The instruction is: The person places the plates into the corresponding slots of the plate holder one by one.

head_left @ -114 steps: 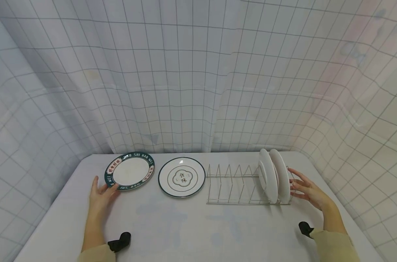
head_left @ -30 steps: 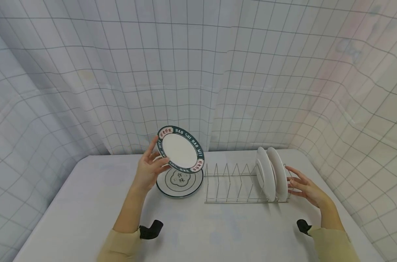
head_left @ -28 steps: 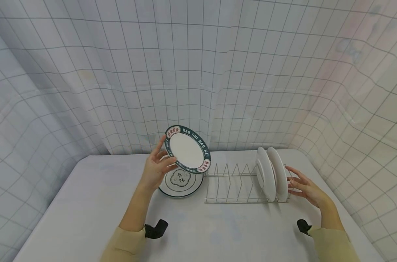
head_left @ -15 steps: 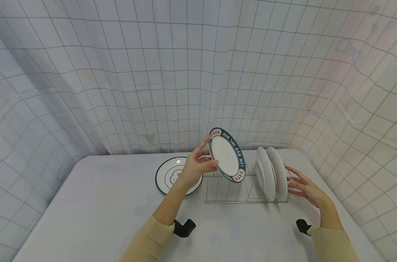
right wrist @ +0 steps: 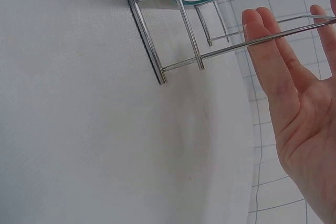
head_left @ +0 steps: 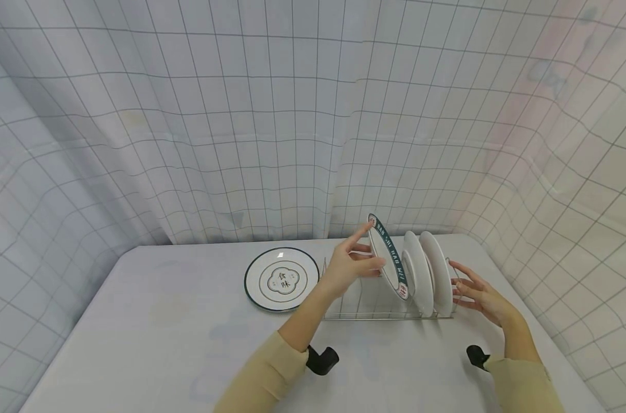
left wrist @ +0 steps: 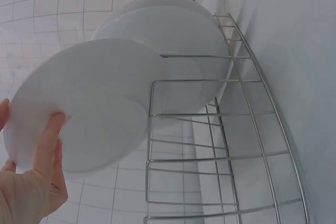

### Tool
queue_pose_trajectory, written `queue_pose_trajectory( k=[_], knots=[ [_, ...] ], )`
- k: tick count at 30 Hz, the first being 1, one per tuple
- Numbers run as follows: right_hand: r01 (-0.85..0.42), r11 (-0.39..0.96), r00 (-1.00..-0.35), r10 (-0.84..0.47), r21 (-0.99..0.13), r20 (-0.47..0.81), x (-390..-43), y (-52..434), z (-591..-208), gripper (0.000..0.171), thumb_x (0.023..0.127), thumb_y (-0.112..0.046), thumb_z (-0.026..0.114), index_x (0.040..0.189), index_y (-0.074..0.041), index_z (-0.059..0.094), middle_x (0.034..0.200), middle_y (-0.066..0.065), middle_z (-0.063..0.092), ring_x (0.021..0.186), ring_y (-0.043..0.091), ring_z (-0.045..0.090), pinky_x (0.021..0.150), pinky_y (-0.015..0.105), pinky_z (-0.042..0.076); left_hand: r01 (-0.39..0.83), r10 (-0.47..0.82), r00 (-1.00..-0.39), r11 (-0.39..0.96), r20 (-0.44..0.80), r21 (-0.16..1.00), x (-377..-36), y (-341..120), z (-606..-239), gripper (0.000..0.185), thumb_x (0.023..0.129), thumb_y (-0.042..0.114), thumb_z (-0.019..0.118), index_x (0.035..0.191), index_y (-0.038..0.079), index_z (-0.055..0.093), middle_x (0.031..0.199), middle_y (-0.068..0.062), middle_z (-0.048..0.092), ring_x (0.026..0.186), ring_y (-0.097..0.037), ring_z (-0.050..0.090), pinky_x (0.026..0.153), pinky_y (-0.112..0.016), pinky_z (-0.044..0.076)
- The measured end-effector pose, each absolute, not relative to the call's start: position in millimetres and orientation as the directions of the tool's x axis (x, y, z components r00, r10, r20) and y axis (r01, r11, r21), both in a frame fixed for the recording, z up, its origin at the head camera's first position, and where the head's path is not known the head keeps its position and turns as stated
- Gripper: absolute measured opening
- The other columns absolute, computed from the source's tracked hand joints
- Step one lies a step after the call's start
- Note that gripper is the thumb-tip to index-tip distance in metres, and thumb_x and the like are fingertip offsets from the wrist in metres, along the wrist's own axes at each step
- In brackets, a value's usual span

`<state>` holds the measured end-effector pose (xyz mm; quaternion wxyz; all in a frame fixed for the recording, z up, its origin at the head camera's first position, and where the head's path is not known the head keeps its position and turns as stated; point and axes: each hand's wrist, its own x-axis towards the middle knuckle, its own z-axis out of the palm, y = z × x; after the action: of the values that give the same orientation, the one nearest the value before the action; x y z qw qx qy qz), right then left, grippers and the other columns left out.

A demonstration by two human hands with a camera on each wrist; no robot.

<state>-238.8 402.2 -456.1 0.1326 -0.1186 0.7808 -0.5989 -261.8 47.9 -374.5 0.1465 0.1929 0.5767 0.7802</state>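
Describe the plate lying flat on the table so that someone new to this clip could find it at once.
On the white table, look just left of the wire dish rack. The flat plate is the only one lying down, with a dark rim and a flower-shaped outline holding two characters.

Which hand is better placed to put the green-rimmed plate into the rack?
The left hand: it already grips the green-rimmed plate upright over the rack, beside the white plates. The right hand is open at the rack's far end.
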Motion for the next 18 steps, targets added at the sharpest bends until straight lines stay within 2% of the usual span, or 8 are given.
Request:
queue_pose_trajectory(
  k=[8, 14, 18],
  knots=[
    [-0.026, 0.244, -0.933, -0.354, -0.97, -0.064, -238.5, 401.7, -456.3, 0.056, 0.099, -0.011, 0.036, 0.148, -0.023, 0.01, 0.12, -0.015, 0.046, 0.103, 0.005, 0.054, 0.086, 0.021, 0.048, 0.075, 0.414, -0.9, -0.16, 0.136, 0.984, -255.0, 72.7, -378.1, 0.072, 0.074, 0.008, 0.075, 0.135, 0.032, 0.045, 0.108, -0.01, 0.047, 0.089, -0.017, 0.055, 0.068, -0.032, 0.057],
    [-0.021, 0.251, -0.935, -0.348, -0.968, -0.07, -238.1, 402.3, -456.3, 0.057, 0.099, -0.012, 0.037, 0.148, -0.023, 0.01, 0.12, -0.015, 0.046, 0.103, 0.005, 0.055, 0.086, 0.021, 0.048, 0.197, 0.365, -0.911, -0.017, 0.19, 0.98, -247.9, 90.9, -387.4, 0.071, 0.073, 0.016, 0.078, 0.134, 0.035, 0.046, 0.107, -0.005, 0.044, 0.091, -0.016, 0.051, 0.064, -0.024, 0.055],
    [-0.017, 0.257, -0.937, -0.342, -0.966, -0.075, -237.6, 402.7, -456.0, 0.057, 0.099, -0.014, 0.037, 0.148, -0.023, 0.009, 0.12, -0.015, 0.046, 0.102, 0.006, 0.055, 0.086, 0.021, 0.048, 0.267, 0.338, -0.913, 0.07, 0.229, 0.961, -245.3, 101.6, -400.0, 0.07, 0.072, 0.018, 0.078, 0.134, 0.031, 0.047, 0.101, -0.005, 0.045, 0.087, -0.014, 0.052, 0.063, -0.019, 0.049]
  ],
)
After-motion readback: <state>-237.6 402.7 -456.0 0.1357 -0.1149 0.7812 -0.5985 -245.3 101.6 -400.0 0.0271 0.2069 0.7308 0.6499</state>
